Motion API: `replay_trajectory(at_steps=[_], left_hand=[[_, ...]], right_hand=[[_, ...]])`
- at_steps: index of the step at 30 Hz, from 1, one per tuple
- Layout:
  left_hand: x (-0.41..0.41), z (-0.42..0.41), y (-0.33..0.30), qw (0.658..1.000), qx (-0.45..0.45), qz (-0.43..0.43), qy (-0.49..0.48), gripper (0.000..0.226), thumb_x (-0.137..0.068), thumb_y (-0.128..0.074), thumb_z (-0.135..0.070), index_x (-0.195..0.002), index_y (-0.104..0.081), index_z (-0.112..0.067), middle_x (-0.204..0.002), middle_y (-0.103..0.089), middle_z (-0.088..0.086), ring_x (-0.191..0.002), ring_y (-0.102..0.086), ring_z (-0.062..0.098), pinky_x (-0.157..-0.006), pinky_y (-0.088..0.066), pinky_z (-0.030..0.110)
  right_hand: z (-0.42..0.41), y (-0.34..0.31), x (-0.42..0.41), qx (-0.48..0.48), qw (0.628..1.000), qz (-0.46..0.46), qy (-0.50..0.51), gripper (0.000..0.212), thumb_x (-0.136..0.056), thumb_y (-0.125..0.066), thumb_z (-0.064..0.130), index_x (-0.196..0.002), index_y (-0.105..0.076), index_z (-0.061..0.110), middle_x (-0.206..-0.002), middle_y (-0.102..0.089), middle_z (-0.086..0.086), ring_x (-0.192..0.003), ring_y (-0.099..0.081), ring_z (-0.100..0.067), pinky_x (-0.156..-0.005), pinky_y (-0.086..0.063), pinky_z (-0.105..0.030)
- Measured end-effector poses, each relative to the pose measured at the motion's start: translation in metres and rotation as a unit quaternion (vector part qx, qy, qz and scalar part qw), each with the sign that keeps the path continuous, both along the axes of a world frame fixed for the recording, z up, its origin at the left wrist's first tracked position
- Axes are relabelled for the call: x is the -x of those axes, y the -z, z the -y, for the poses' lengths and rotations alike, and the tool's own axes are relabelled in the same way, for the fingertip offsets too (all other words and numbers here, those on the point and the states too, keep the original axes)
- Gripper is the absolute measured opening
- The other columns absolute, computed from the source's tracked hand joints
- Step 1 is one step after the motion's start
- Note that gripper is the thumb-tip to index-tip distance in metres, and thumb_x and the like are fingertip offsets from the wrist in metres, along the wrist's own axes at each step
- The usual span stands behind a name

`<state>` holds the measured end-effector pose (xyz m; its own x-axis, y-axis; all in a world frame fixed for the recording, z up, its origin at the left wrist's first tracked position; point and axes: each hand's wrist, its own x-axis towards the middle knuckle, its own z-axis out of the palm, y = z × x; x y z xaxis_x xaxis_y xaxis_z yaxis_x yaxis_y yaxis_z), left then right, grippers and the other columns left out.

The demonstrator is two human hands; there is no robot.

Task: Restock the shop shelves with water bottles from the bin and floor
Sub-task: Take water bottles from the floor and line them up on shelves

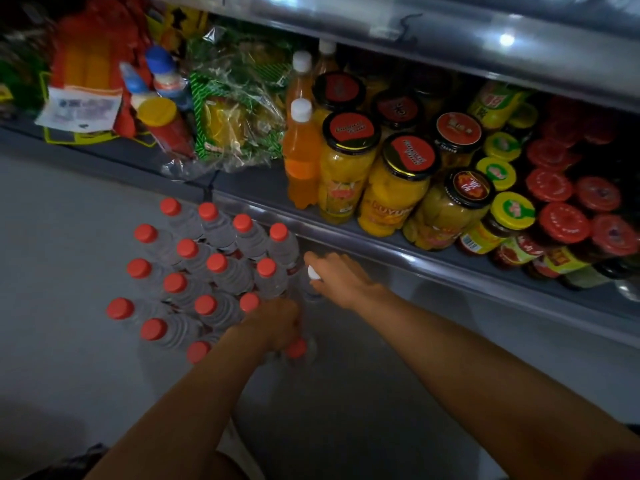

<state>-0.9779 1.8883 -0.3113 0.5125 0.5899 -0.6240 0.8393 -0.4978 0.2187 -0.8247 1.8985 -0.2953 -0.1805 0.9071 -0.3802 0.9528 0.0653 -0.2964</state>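
Several clear water bottles with red caps (194,271) stand in a tight cluster on the grey floor below the shelf. My left hand (277,323) reaches down at the cluster's right edge, its fingers curled round a red-capped bottle (297,348). My right hand (336,275) grips a clear bottle with a white cap (313,273) just right of the cluster. The low shelf (346,233) runs above both hands; its front left stretch shows bare surface.
On the shelf stand orange soda bottles (301,150), jars of yellow fruit (346,168), small jars with red and yellow lids (554,216) and wrapped packets (235,112). A metal upper shelf (450,39) overhangs them. The floor (69,237) lies left of the bottles.
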Motion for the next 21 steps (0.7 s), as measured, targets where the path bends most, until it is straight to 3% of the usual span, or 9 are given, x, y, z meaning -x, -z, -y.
replay_trajectory(at_steps=[6, 12, 16, 21], left_hand=[[-0.002, 0.004, -0.015, 0.999, -0.038, 0.025, 0.001, 0.027, -0.094, -0.048, -0.024, -0.111, -0.061, -0.007, -0.122, -0.061, 0.015, -0.114, -0.056, 0.031, -0.091, -0.043, 0.036], [-0.015, 0.011, -0.058, 0.995, -0.07, 0.065, 0.021, 0.021, -0.092, -0.048, -0.021, -0.1, -0.062, -0.009, -0.113, -0.063, 0.015, -0.107, -0.059, 0.031, -0.087, -0.046, 0.037], [-0.031, 0.019, -0.095, 0.987, -0.126, 0.087, 0.044, 0.022, -0.094, -0.046, -0.023, -0.102, -0.061, -0.011, -0.115, -0.062, 0.014, -0.108, -0.058, 0.031, -0.084, -0.045, 0.035], [-0.052, 0.028, -0.15, 0.968, -0.188, 0.145, 0.079, 0.021, -0.093, -0.045, -0.027, -0.102, -0.061, -0.017, -0.113, -0.063, 0.011, -0.106, -0.06, 0.031, -0.08, -0.048, 0.038]], right_hand=[[0.018, -0.018, -0.017, -0.022, 0.997, -0.054, 0.053, 0.025, -0.089, -0.057, 0.023, -0.11, -0.048, 0.013, -0.112, -0.06, -0.018, -0.101, -0.056, -0.037, -0.066, -0.033, -0.031], [0.043, -0.066, -0.038, -0.09, 0.989, -0.081, 0.08, 0.025, -0.087, -0.059, 0.026, -0.107, -0.051, 0.015, -0.102, -0.061, -0.018, -0.092, -0.055, -0.036, -0.06, -0.031, -0.032], [0.064, -0.11, -0.052, -0.149, 0.98, -0.081, 0.102, 0.018, -0.084, -0.06, 0.029, -0.092, -0.051, 0.016, -0.089, -0.059, -0.012, -0.084, -0.055, -0.034, -0.06, -0.044, -0.036], [0.091, -0.169, -0.076, -0.208, 0.964, -0.079, 0.144, 0.018, -0.078, -0.064, 0.031, -0.081, -0.049, 0.022, -0.079, -0.057, -0.005, -0.076, -0.056, -0.029, -0.056, -0.044, -0.036]])
